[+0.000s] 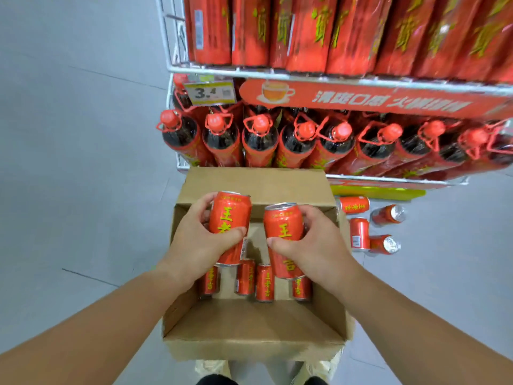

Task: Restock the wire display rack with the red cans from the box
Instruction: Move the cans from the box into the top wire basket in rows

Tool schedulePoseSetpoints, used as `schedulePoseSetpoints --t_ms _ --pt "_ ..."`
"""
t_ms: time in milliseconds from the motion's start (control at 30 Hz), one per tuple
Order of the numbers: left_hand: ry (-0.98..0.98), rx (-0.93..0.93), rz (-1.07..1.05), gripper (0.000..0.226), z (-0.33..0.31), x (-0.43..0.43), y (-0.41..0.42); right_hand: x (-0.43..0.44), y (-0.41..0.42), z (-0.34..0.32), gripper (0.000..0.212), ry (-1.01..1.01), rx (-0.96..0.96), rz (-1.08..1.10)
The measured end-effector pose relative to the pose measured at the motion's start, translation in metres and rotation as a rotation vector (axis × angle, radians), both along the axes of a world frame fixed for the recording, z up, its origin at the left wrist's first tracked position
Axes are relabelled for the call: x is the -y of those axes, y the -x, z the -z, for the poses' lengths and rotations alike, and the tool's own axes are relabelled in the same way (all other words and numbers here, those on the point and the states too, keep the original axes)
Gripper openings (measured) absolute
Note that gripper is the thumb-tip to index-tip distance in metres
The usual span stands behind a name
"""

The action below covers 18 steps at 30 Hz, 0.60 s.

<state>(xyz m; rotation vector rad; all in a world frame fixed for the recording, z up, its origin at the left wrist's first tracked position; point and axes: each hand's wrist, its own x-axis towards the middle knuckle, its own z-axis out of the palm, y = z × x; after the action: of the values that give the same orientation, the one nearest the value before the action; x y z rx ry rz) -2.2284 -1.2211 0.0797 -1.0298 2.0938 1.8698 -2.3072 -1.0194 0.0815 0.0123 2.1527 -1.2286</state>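
Left grip clamps one red can, right grip another can, above the box.

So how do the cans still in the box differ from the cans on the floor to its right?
The cans in the box stand upright in a row; at least three of the cans on the floor lie on their sides. The cans in the box sit close together inside the cardboard box; the cans on the floor are scattered beside it. Both are red with yellow lettering.

1 head view, facing down, near box
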Motion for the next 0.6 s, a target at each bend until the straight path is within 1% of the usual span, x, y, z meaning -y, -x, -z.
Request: schedulePoseSetpoints --t_ms 100,200,267,367,433,500,600 --pt "0.016 -0.091 -0.019 0.064 -0.066 0.0 0.016 0.007 0.012 -0.07 0.057 0.065 -0.048 -0.008" --pt "0.029 -0.167 -0.016 0.065 -0.143 -0.002 0.025 0.007 0.022 -0.144 0.045 0.107 -0.132 0.046" --pt "0.053 -0.219 -0.01 0.066 -0.193 -0.001 0.028 0.005 0.027 -0.195 0.04 0.143 -0.177 0.08" --pt "0.079 -0.275 -0.012 0.069 -0.271 -0.004 0.029 0.0 0.03 -0.275 0.039 0.178 -0.229 0.148" --pt "0.101 -0.319 0.007 0.066 -0.319 -0.004 0.032 -0.002 0.029 -0.326 0.04 0.181 -0.266 0.192" --pt "0.13 -0.373 0.043 0.062 -0.368 -0.003 0.04 -0.001 0.031 -0.376 0.04 0.164 -0.324 0.209" --pt "0.145 -0.46 0.085 0.063 -0.438 0.0 0.054 0.001 0.033 -0.445 0.037 0.174 -0.409 0.234"
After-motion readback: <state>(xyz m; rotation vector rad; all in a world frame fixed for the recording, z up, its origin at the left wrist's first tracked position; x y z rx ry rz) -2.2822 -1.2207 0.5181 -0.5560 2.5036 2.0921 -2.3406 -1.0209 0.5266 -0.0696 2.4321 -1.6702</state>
